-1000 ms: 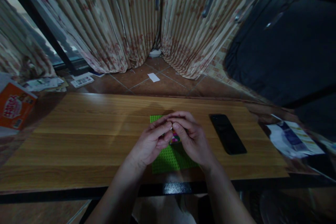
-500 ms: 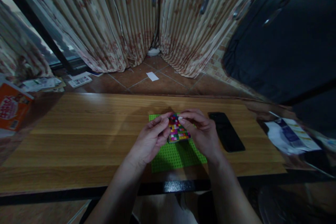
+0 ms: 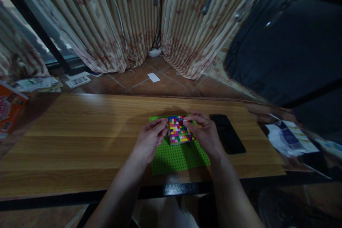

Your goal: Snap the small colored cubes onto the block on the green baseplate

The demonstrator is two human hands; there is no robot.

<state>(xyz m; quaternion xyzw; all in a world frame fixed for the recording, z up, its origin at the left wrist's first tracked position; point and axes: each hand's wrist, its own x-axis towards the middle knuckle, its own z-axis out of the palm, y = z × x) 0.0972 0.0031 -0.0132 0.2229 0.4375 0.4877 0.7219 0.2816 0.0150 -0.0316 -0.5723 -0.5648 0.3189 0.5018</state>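
A block of many-coloured toy bricks (image 3: pixel 179 133) stands on a light green studded baseplate (image 3: pixel 171 160) near the front of the table. By the block's upper left side is my left hand (image 3: pixel 148 140), thumb and fingertips pressed together; what they hold, if anything, is too small to make out. Over the block's upper right part, my right hand (image 3: pixel 205 133) pinches a small white brick (image 3: pixel 185 122) between thumb and forefinger. Its fingers cover the block's right corner.
A black phone (image 3: pixel 227 134) lies to the right of the baseplate on the wooden table (image 3: pixel 80 135). Papers and a purple-and-white packet (image 3: pixel 290 135) sit beyond the table's right end. At the far left stands an orange box (image 3: pixel 10 108). Striped curtains (image 3: pixel 133 25) hang behind.
My left hand has drawn back to the left, off the block, so more of its coloured top shows. The right hand stays over the block with the white brick.
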